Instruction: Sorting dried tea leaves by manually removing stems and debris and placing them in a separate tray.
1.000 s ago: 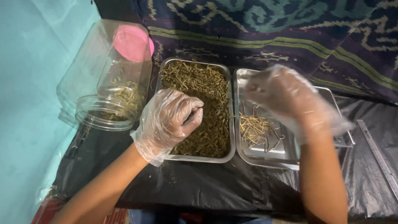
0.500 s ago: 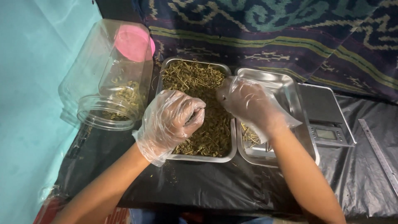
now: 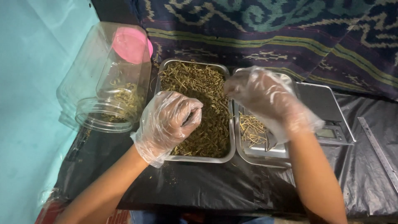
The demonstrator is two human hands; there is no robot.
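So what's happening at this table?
A person in thin clear plastic gloves is working over two metal trays on a black plastic sheet. The left hand is curled into a fist over the left tray, which is full of dried greenish herb stems. The right hand hovers above the right tray, which holds a few pale stems and sits on a digital scale. A clear jar lies tilted at left.

The left hand (image 3: 169, 124) and the right hand (image 3: 265, 97) each wore a loose, clear, crinkled plastic glove, baggy and open at the wrist. Beyond the cuffs both forearms were bare, with no sleeves, watch or bands showing.
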